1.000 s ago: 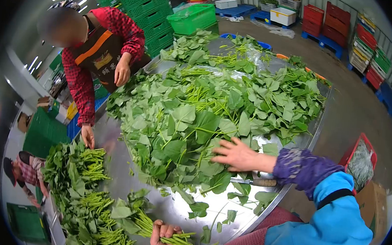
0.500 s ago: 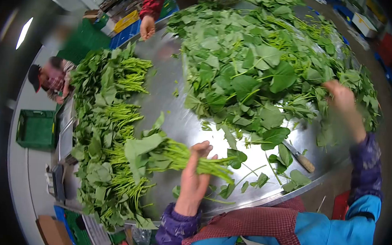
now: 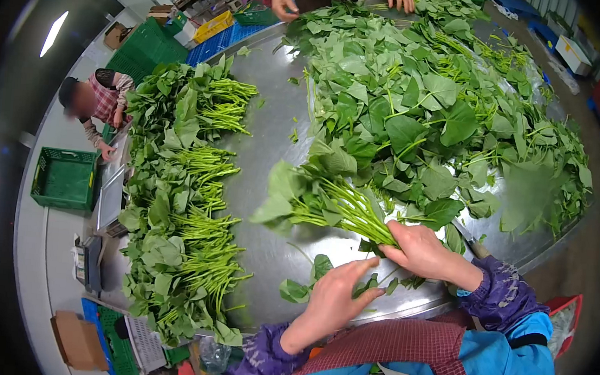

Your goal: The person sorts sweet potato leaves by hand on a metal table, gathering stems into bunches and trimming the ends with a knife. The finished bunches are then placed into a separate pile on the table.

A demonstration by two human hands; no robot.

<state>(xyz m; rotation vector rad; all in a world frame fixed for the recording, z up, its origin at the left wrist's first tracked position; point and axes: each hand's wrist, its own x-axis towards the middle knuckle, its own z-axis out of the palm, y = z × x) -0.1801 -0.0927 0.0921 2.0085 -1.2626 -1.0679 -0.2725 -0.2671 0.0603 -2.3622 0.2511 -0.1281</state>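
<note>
My right hand (image 3: 425, 252) is wrapped round the stem ends of a bunch of leafy greens (image 3: 341, 203), whose leaves point left over the metal table (image 3: 277, 115). Just below and left of it, my left hand (image 3: 337, 295) has its fingers apart and holds nothing. Bundled greens (image 3: 172, 198) lie in a column along the table's left side, stems facing right. A large loose heap of greens (image 3: 405, 104) covers the middle and right. The knife (image 3: 477, 246) lies partly hidden behind my right forearm.
Across the table are a co-worker's hands (image 3: 284, 4). Another person (image 3: 94, 101) in a cap works at the left, near a green crate (image 3: 65, 177). Yellow (image 3: 214, 27) and blue crates stand at the back left. The table's front edge runs close to my body.
The bunch has passed from my left hand to my right, which came in from the heap. My left hand has opened and moved lower right. The co-worker's hands have shifted, and the view has turned slightly.
</note>
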